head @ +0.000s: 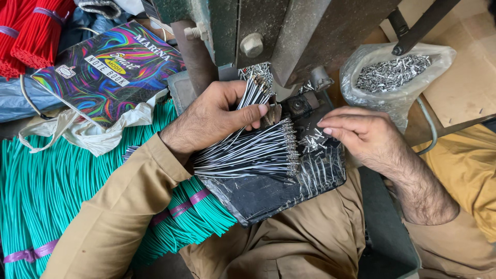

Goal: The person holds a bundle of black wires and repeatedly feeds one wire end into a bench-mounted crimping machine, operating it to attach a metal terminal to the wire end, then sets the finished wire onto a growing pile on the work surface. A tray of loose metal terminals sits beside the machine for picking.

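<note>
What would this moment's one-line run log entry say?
left hand: grip on black-and-white wire bundle | right hand: fingertips at loose metal terminals | press above

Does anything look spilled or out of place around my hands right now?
Yes: small metal terminals lie scattered loose on the black tray under the right hand, outside their plastic bag.

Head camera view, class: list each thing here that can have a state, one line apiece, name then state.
Left hand: closed around a bunch of black-and-white wires.
Right hand: fingers bent, resting on loose metal terminals.
Black-and-white wires: fanned out, metal-tipped ends toward the press.
Plastic bag: open, holding metal terminals.
Green wires: bundled with purple bands.
Red wires: bundled, banded.
Notebook: closed.
</note>
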